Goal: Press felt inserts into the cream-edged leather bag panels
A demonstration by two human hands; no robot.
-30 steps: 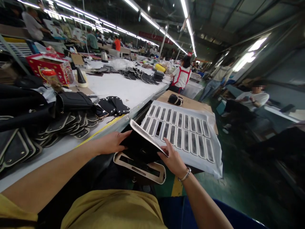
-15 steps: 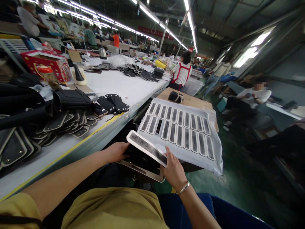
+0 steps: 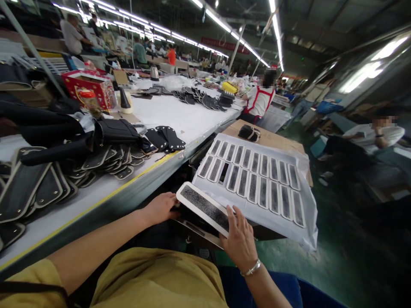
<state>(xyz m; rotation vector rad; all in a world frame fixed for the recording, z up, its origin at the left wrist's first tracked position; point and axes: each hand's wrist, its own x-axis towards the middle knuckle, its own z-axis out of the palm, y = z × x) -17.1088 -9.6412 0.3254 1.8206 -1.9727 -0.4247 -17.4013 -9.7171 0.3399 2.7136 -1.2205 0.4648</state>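
"What are the containers holding?"

"The red patterned box (image 3: 69,87) is standing open, but its inside is showing too little to tell. In front, a clear jar (image 3: 93,107) with an orange-red lid is holding something brownish."

"And the hands?"

"The left hand (image 3: 164,207) is grasping the left end of the pale-rimmed panel (image 3: 201,203), its fingertips partly hiding. The right hand (image 3: 239,237) is grasping the right end, fingers spreading over its face. The panel is tilting above a pale-edged opening (image 3: 195,231), just in front of the white sheet (image 3: 306,224)."

"What is the sheet carrying?"

"Two rows of pale-rimmed dark strips (image 3: 263,192), with a dark gap showing in the nearer row. A small black bundle (image 3: 249,133) is sitting beyond, on the cardboard (image 3: 289,145)."

"And the worktop (image 3: 160,112)?"

"It's bearing black, pale-edged pieces (image 3: 48,188) in overlapping piles at the left, and a metal kettle (image 3: 154,73) is standing farther back."

"Anyone around?"

"A person with red straps (image 3: 259,102) is facing away beside the worktop; another person (image 3: 379,137) is sitting at the right. Strip lights (image 3: 221,23) are glowing overhead."
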